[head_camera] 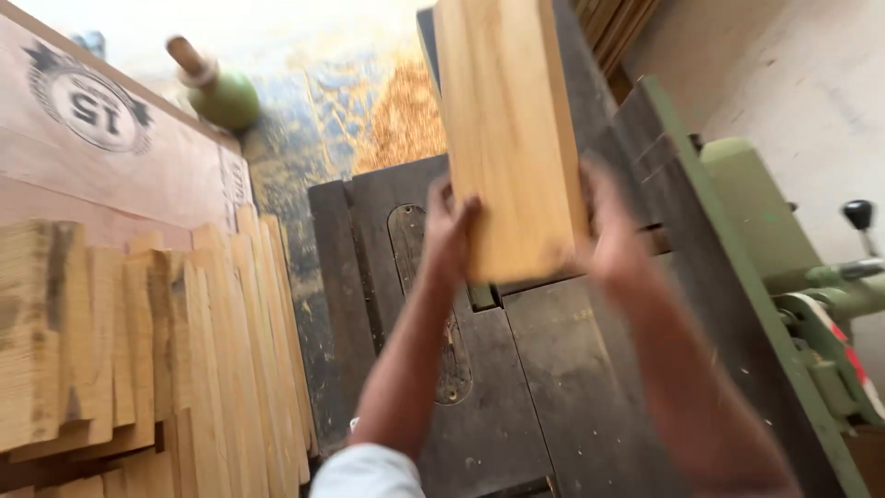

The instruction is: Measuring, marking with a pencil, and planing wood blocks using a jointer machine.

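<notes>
A pale wooden board (507,129) is held up over a dark, worn saw table (544,369). My left hand (449,231) grips the board's near left edge, and my right hand (608,231) grips its near right edge. The board runs away from me, tilted slightly left at the far end. An oval slot plate (433,304) in the table shows below my left forearm. Both hands are blurred by motion.
A stack of cut wooden slats (157,350) lies at the left, beside a plywood sheet (111,148). A green machine body with a black-knobbed lever (802,249) stands at the right. A green jug-like object (217,88) and sawdust (401,115) lie on the floor beyond.
</notes>
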